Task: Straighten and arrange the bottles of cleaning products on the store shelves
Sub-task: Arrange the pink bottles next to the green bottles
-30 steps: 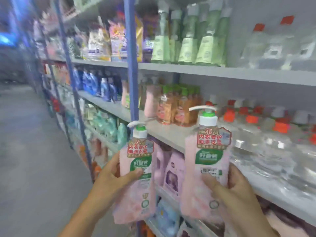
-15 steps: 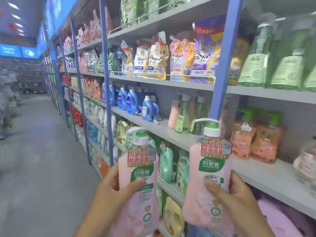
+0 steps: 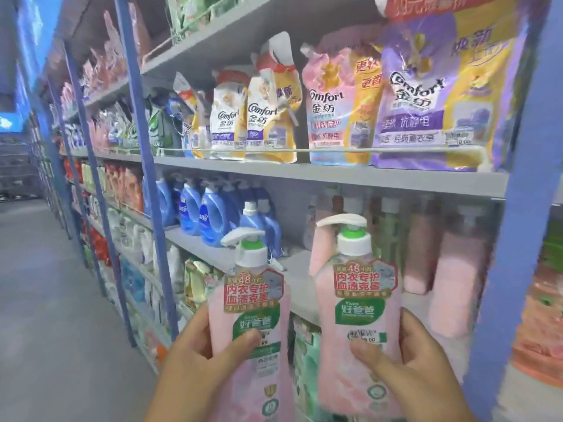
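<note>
Since the earlier frames the view has swung left along the aisle: the Comfort refill pouches now fill the upper shelf ahead. Two pink pump bottles are held upright side by side, slightly apart. The left hand has its grip closed around the left pink pump bottle, thumb across the label; the right hand grips the right pink pump bottle likewise. Behind them the grey middle shelf shows a bare stretch between blue detergent jugs and blurred pink bottles by the blue upright post
</note>
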A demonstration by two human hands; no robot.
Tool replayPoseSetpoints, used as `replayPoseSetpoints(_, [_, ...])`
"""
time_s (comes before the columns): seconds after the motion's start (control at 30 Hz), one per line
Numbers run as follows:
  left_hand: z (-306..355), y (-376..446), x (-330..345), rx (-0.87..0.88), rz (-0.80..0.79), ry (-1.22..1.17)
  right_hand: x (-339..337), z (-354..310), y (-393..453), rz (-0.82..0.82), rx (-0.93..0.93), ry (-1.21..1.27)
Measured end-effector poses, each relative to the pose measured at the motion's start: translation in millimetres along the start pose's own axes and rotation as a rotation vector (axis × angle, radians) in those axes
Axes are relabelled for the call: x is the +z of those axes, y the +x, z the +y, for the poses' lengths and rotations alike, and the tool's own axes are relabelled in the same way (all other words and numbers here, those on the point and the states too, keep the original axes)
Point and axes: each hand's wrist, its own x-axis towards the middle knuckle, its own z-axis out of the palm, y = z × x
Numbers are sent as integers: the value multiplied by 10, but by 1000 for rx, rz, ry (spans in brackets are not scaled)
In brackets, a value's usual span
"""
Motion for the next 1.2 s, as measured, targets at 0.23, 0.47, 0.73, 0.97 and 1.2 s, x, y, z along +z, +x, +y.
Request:
replayPoseSetpoints(0.23, [-399, 1330, 15, 93, -94, -59, 147, 191, 574, 289, 3, -99])
replayPoseSetpoints(0.47, [-835, 2516, 204, 87, -325, -97, 355, 412, 1047, 639, -46, -251])
replayPoseSetpoints(0.73, [-1251, 3358, 697, 147, -399, -130, 534, 502, 1325, 814, -16, -243])
replayPoseSetpoints(0.97, [-1514, 3770, 937, 174, -294, 63, 602, 523, 1421, 847, 47, -317])
replayPoseSetpoints(1.2, [-1425, 3720, 1032, 345, -243, 220, 549, 506, 1389, 836, 99, -360])
